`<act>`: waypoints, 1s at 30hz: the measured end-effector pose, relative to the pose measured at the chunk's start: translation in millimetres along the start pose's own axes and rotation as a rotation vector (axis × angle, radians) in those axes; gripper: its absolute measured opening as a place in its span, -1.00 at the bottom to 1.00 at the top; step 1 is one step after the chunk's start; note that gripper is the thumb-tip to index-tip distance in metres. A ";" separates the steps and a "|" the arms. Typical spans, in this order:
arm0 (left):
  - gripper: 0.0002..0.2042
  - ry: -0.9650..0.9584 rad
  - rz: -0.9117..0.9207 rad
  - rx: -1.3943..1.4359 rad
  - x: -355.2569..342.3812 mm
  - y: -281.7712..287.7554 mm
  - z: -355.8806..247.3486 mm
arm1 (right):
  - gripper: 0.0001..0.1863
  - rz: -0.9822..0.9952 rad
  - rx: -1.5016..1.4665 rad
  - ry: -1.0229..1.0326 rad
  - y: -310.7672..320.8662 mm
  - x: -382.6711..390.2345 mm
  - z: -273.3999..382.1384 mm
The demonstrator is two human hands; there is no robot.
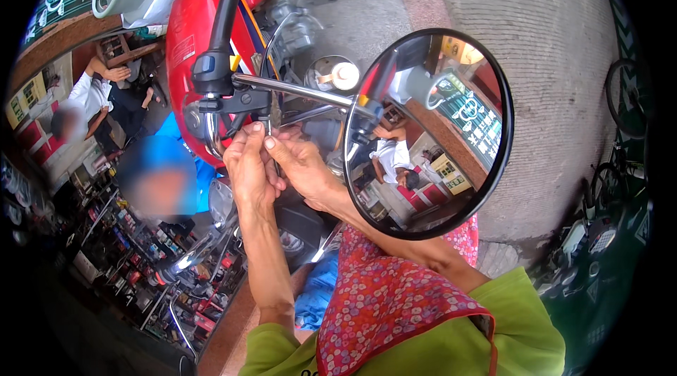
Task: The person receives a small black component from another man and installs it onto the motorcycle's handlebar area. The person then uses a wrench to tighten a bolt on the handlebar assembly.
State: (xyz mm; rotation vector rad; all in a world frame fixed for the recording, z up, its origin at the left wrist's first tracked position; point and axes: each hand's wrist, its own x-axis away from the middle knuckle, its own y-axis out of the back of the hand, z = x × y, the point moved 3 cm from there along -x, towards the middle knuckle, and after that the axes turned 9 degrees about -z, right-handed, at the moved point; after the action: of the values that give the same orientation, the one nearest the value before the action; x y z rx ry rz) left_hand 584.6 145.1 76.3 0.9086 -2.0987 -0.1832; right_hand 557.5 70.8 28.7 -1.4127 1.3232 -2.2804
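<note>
Both hands meet just below the black lever bracket (248,102) on a red motorcycle's handlebar. My left hand (250,168) is closed, its thumb and fingertips pinched around a thin silvery piece (269,126) under the bracket. From the right, my right hand (305,168) closes on the same spot, thumb against the fingers. What lies between the fingertips is mostly hidden. Above them are the black handlebar grip (226,18) and a switch housing (209,74) with a blue button. A chrome stem (293,88) carries a round mirror (430,133) beside my right forearm.
The red fuel tank (189,59) stands behind the handlebar. At left, a person in a blue cap (159,157) is close by; another in a white shirt (92,97) sits farther off. Shelves of small parts fill the lower left. Bicycles (626,97) line the right edge.
</note>
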 end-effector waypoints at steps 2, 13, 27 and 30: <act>-0.76 -0.001 -0.016 -0.035 2.2 -3.2 -1.8 | -0.63 -0.075 0.028 0.018 -1.8 1.6 -1.4; -0.68 0.008 0.056 -0.010 -1.2 0.9 1.7 | -0.63 -0.040 0.050 0.089 -4.0 0.8 1.0; -0.81 -0.012 0.075 0.119 -3.1 3.0 5.3 | -0.61 -0.075 0.077 0.005 -0.1 3.4 3.4; -0.83 -0.038 0.053 0.148 -4.7 3.0 9.3 | -0.62 -0.067 0.056 0.011 1.5 3.4 3.4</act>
State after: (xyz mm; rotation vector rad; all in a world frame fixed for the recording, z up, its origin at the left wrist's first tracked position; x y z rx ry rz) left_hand 578.0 148.7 68.5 0.9418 -2.1916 -0.0181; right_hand 557.9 66.0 30.4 -1.4499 1.2223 -2.3510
